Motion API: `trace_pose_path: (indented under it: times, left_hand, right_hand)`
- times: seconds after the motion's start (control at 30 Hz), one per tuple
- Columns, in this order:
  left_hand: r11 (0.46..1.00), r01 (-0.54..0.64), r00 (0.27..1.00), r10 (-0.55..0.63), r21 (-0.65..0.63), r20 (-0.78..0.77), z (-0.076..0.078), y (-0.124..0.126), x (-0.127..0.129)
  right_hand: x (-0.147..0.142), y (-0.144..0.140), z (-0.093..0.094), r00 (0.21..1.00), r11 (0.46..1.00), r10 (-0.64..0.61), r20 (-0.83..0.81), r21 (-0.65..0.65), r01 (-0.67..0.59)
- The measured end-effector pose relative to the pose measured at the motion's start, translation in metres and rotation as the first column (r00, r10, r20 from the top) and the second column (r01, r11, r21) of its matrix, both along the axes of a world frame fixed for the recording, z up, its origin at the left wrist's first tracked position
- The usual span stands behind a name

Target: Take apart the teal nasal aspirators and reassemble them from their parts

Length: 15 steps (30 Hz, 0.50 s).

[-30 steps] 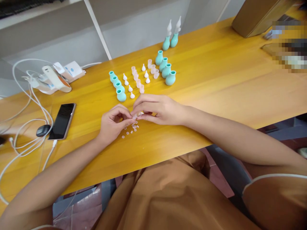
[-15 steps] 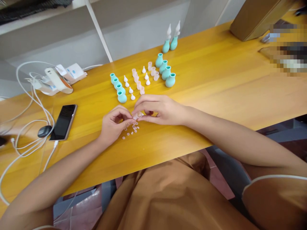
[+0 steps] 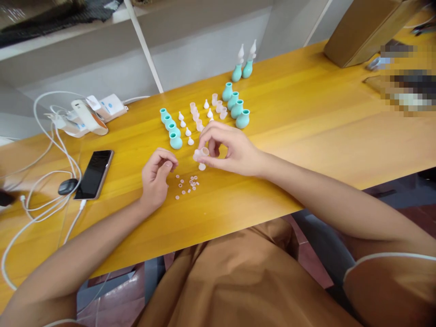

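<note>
My right hand (image 3: 231, 147) pinches a small translucent plastic cup-like piece (image 3: 205, 151) between thumb and fingers, above the table. Just under it shows a white nozzle tip (image 3: 202, 167); whether the two touch I cannot tell. To the left, my left hand (image 3: 157, 175) is closed, thumb against curled fingers, and anything inside is hidden. Several tiny clear rings (image 3: 194, 184) lie scattered between the hands and the table's front edge. Beyond the hands stand rows of white nozzle tips (image 3: 188, 131), translucent cups (image 3: 199, 125) and turquoise bulbs (image 3: 175, 141).
More turquoise bulbs (image 3: 242, 119) line up at the right, with two assembled bulbs with nozzles (image 3: 247, 69) behind them. On the left are a phone (image 3: 93, 175), white cables and chargers (image 3: 114, 106). A cardboard box (image 3: 357, 34) stands at the far right.
My hands have parted: the left has drawn away to the left, off the translucent piece. The right has kept it and lifted slightly. A white nozzle tip now shows beneath it.
</note>
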<state>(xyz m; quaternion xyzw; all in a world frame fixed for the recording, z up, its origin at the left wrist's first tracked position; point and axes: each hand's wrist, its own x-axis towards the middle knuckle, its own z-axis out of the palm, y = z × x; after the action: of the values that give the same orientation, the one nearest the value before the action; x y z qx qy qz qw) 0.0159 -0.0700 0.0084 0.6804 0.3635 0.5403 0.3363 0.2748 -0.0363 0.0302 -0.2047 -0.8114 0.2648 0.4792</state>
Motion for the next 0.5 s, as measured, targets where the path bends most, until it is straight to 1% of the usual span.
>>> trace_pose_path:
  times: [0.03,0.1,0.13,0.2,0.27,0.33,0.4,0.5]
  left_hand:
    - [1.000,-0.016,1.000,0.016,-0.013,-0.027,-0.001,0.001,-0.001]
    - [0.997,-0.048,0.985,0.038,-0.057,-0.171,-0.001,0.003,-0.002]
    - [0.995,-0.065,0.962,0.041,-0.079,-0.271,0.000,0.003,-0.002]
    - [0.992,-0.092,0.880,0.040,-0.087,-0.473,0.004,0.003,-0.002]
    - [0.995,-0.088,0.781,0.035,-0.055,-0.623,0.008,0.002,-0.002]
    - [0.998,-0.056,0.718,0.025,-0.023,-0.695,0.010,0.002,-0.003]
    - [1.000,-0.021,0.691,-0.001,-0.022,-0.723,0.010,0.002,-0.003]
    - [1.000,0.009,0.690,-0.027,-0.029,-0.723,0.008,0.004,-0.003]
  right_hand:
    - [0.000,0.001,-0.001,1.000,0.999,0.003,-0.007,-0.054,-0.003]
    - [0.000,0.001,-0.003,1.000,0.986,0.025,-0.014,-0.167,-0.027]
    - [0.000,0.001,-0.004,0.999,0.977,0.035,-0.012,-0.210,-0.037]
    - [0.000,-0.001,-0.005,0.999,0.967,0.042,-0.001,-0.252,-0.041]
    - [-0.001,-0.002,-0.004,0.999,0.970,0.030,0.016,-0.242,-0.026]
    - [-0.001,-0.002,-0.003,1.000,0.978,-0.002,0.022,-0.210,0.007]
    - [0.000,0.000,-0.002,0.998,0.983,-0.055,0.035,-0.174,0.060]
    - [0.003,0.005,-0.003,0.978,0.981,-0.163,0.127,-0.090,0.175]
